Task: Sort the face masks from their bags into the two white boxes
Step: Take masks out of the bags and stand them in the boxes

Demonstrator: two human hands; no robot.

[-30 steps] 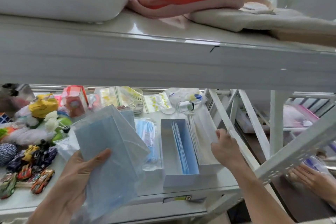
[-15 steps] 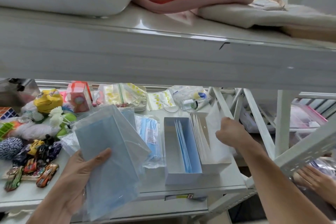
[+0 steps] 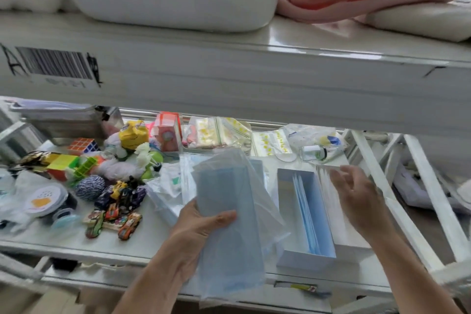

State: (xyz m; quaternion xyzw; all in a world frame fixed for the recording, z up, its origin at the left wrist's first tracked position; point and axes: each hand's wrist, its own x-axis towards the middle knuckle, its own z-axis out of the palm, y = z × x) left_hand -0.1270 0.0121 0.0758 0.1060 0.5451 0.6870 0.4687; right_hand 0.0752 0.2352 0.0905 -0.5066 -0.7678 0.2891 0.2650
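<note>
On the lower shelf (image 3: 158, 242) | left hand (image 3: 201, 232) grip wraps bag of blue masks (image 3: 229, 211), raised beside the boxes, likely ready for emptying | right hand (image 3: 356, 199) grip spread over white-mask box (image 3: 351, 245), seemingly tidying its stack | blue-mask box (image 3: 304, 260) between, part-filled

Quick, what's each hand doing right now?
Left hand: holds the clear plastic bag of blue face masks.
Right hand: open, holding nothing.

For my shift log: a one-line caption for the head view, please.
Left hand holds a clear bag of blue masks; right hand hovers open over the right white box.
</note>
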